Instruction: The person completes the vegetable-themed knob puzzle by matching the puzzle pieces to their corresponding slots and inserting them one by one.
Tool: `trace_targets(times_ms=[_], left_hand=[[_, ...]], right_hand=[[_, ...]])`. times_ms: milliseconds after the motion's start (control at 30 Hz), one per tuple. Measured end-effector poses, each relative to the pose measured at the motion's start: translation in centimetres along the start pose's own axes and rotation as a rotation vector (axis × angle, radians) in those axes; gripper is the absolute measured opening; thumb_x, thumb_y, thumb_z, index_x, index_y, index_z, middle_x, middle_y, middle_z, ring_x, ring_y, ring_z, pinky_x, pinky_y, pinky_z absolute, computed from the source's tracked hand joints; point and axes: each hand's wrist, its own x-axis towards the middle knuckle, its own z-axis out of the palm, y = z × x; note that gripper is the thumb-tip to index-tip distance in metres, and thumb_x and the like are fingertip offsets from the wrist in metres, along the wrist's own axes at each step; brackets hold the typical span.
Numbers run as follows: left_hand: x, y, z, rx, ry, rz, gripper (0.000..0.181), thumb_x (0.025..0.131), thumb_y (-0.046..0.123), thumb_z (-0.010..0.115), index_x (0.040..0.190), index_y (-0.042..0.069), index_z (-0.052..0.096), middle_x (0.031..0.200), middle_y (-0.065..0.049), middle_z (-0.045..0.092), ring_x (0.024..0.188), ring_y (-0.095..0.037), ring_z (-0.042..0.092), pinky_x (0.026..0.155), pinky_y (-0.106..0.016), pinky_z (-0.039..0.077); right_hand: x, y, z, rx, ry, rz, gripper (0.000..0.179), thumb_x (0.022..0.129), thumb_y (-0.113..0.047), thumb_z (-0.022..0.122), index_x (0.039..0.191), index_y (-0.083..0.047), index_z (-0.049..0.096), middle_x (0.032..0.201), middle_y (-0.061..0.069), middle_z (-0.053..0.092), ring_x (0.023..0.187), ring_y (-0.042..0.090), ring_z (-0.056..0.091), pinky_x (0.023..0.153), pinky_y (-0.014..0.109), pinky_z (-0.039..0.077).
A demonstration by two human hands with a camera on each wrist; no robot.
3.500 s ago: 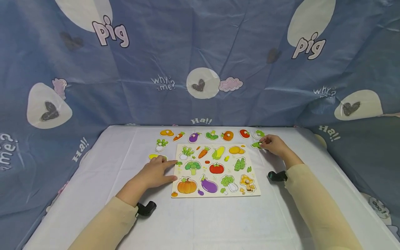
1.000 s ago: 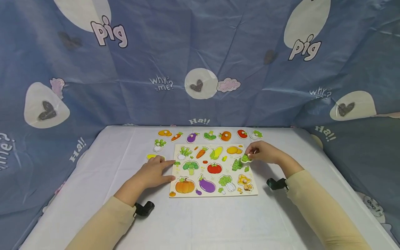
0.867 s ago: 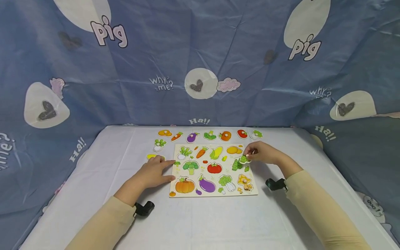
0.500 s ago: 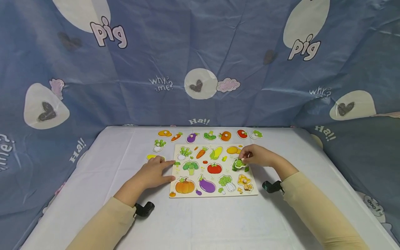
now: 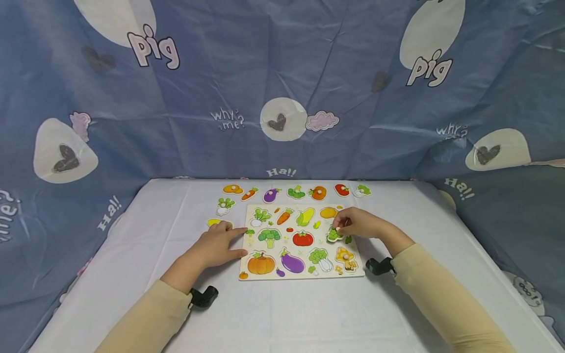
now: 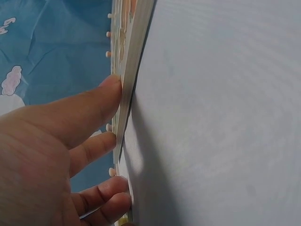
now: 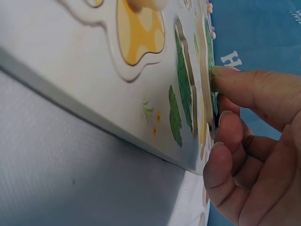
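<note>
In the head view, my right hand [image 5: 359, 224] pinches a green leafy vegetable puzzle piece [image 5: 334, 236] between thumb and fingers. The piece overlaps the green picture at the right of the wooden puzzle board [image 5: 265, 276]. From the right wrist, the piece [image 7: 204, 75] appears edge-on, raised over the green recess [image 7: 183, 75]. A mushroom piece [image 5: 346, 255] with a knob sits in the board's lower right corner. My left hand [image 5: 216, 245] has its fingers extended, thumb and index fingertip at the board's left edge [image 6: 134, 56].
Along the table's far side lie loose knobbed pieces, among them a carrot [image 5: 249, 194], an eggplant [image 5: 271, 195] and a tomato [image 5: 342, 190]. A radish piece [image 5: 225, 206] and a yellow piece [image 5: 214, 222] lie left of the board. A blue printed cloth [image 5: 198, 147] hangs behind the white table [image 5: 309, 314].
My right hand has carried the green piece from the table's far right side onto the board, moving left and nearer, then down over the green picture. The left hand stays at the board's edge.
</note>
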Motion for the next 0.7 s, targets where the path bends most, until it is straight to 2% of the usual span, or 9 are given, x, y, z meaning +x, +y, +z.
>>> trace_targets(times_ms=[700], left_hand=[[0.08,-0.09,0.18,0.006,0.006,-0.004,0.067,0.087,0.05,0.074,0.144,0.02,0.057,0.11,-0.011,0.051,0.091,-0.025,0.044,0.078,-0.043,0.043]], right_hand=[[0.67,0.33,0.65,0.012,-0.022,0.01,0.005,0.094,-0.002,0.067,0.097,-0.005,0.069,0.086,0.004,0.06,0.08,0.018,0.052,0.068,0.027,0.046]])
